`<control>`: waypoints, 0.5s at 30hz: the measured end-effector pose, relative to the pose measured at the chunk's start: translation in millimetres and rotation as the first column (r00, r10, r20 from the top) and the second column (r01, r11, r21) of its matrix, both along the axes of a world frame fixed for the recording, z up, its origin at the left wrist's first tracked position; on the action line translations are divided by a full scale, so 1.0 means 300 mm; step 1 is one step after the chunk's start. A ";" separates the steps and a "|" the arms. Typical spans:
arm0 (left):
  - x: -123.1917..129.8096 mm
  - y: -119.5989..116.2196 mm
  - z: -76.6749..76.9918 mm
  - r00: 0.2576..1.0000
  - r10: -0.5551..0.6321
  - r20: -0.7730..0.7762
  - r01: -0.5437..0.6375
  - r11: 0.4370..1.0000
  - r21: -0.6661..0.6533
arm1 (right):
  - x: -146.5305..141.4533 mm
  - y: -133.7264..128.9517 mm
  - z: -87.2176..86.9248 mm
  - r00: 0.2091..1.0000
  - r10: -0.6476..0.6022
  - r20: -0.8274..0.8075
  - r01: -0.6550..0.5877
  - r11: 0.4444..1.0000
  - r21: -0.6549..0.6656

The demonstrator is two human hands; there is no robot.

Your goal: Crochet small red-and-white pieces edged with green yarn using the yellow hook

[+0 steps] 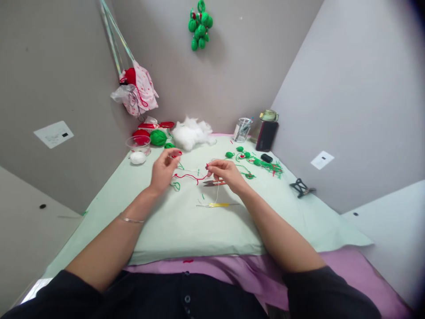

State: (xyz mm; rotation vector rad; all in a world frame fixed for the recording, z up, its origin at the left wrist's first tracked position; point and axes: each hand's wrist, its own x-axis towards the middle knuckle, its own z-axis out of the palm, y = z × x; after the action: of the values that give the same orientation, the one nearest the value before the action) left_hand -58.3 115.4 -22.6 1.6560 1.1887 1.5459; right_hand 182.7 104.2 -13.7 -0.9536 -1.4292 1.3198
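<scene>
1. The red yarn point(191, 176) lies slack between the two hands, over the table cloth point(199, 232).
2. The right hand point(222, 170) has thumb and forefinger pressed together, pinching near the yarn's right end; a pale thread point(218, 191) hangs below it.
3. The left hand point(165, 170) is curled at the yarn's other end, thumb near the fingers; whether it grips anything cannot be told.
4. The snips point(210, 183) lie just below the right fingertips, and the yellow-handled hook point(219, 204) lies nearer the person.
5. A green loop point(175, 186) lies just beside the left hand.
6. Behind the hands sit a green ball point(158, 138) and white stuffing point(191, 134).
7. Farther right, a phone point(266, 136) stands tilted near a clear cup point(241, 133).
</scene>
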 end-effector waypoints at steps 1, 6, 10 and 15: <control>0.031 -0.022 -0.005 0.993 -0.118 -0.008 0.118 0.992 -0.044 | -0.009 -0.006 -0.002 1.000 0.003 0.014 -0.003 1.000 0.008; 0.115 -0.082 -0.036 0.885 -0.465 0.004 0.455 0.863 -0.220 | -0.016 -0.008 -0.003 0.998 -0.056 0.004 0.056 0.997 0.057; 0.106 -0.076 -0.050 0.875 -0.483 0.004 0.466 0.842 -0.273 | 0.000 0.008 -0.002 0.990 -0.122 -0.073 0.127 0.990 0.067; 0.098 -0.069 -0.050 0.898 -0.439 -0.035 0.408 0.860 -0.305 | 0.001 0.013 -0.006 0.980 -0.109 -0.164 0.114 0.993 0.016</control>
State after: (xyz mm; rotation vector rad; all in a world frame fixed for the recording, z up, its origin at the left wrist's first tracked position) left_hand -28.9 94.6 -37.7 1.6714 0.9596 0.9714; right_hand 183.1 108.1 -15.4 -0.8751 -1.2469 1.2638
